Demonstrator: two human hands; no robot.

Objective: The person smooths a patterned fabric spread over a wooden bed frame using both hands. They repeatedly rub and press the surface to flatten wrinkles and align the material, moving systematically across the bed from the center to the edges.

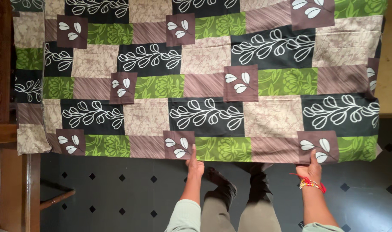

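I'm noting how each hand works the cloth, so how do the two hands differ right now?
The right hand wears a red and gold bangle with red thread at the wrist; the left hand has a bare wrist. The right hand meets the patterned bedsheet at a brown leaf square near the corner; the left hand meets it nearer the middle of the edge. Both touch that same near edge, fingers pointing away from the person.

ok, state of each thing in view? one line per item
bedsheet: spread flat, patchwork leaf print, near edge hanging over the floor side
left hand: fingers on the sheet's near edge
right hand: gripping the near edge, red thread bracelet on wrist
floor: dark tiles, bare
wooden furniture: at left edge, partly in view
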